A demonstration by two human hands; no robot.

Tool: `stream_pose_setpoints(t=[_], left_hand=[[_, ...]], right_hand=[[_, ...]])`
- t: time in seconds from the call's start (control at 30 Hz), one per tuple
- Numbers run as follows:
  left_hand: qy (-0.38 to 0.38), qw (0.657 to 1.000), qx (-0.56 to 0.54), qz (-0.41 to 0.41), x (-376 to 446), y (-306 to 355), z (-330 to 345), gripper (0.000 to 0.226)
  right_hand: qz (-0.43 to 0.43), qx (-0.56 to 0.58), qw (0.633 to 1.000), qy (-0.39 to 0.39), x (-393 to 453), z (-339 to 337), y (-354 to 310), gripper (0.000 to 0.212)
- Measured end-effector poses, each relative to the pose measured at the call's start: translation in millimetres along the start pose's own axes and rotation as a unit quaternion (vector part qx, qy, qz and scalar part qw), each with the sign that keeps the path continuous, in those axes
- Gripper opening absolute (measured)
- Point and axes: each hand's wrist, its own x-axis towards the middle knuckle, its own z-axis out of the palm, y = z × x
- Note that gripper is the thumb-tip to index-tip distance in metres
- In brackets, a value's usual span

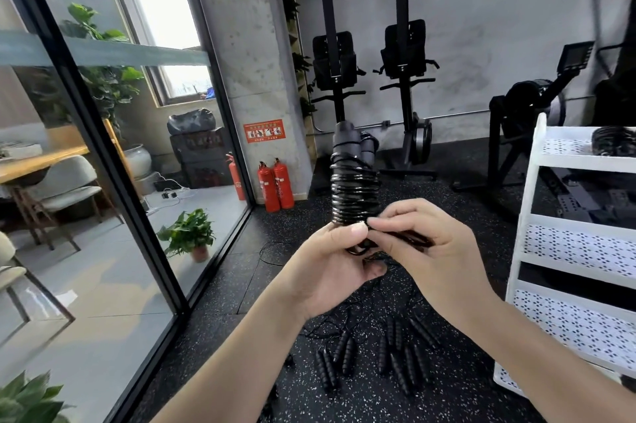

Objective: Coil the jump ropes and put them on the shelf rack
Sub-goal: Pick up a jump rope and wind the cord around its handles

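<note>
The right hand's fingers (378, 226) are pressed together in a pinch on the loose end of the cord, right at the foot of the jump rope bundle (354, 192). The left hand's (330, 271) thumb lies flat across the lowest turns and its other fingers curl round the bottom of the bundle from behind, so both hands meet at the same spot, touching or nearly so.

From there the bundle stands up and away from the fingers: its long axis is close to upright, tilted slightly toward the camera's left, with the cord wound in tight turns round the two handles, whose tops (346, 135) stick out above the coils. The free tail seems to run rightward under the right palm, though that stretch is blurred and I cannot tell how much cord is left.

Judging by this, the winding is all but done and the coming move is to tuck or lock the end, then carry the bundle to the shelf rack (537, 202). The rack stands to the right, near the right hand and well apart from the left, so the right hand is the nearer one for placing. One coiled rope (612, 140) already lies on its top tier.

Below the hands, several uncoiled ropes (371, 353) lie on the floor (241, 285), handles roughly side by side, just beside the rack's foot.
</note>
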Motion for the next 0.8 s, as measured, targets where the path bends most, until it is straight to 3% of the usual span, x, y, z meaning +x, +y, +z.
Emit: stream_pose_setpoints(t=[0.2,0.4,0.63,0.8], left_hand=[[0.069,0.997,-0.011,0.025,2,-10,-2,0.065],[0.074,0.996,-0.021,0.049,4,-19,-2,0.066],[0.108,0.992,-0.025,0.061,3,-25,-4,0.041],[0.116,0.990,-0.029,0.080,4,-25,-6,0.042]], right_hand=[[-0.057,-0.086,0.994,-0.023,1,0,4,0.020],[-0.095,-0.124,0.988,-0.018,-11,-5,13,0.022],[-0.071,-0.101,0.992,-0.001,-12,-8,18,0.025],[-0.050,-0.073,0.996,-0.007,-14,-12,21,0.031]])
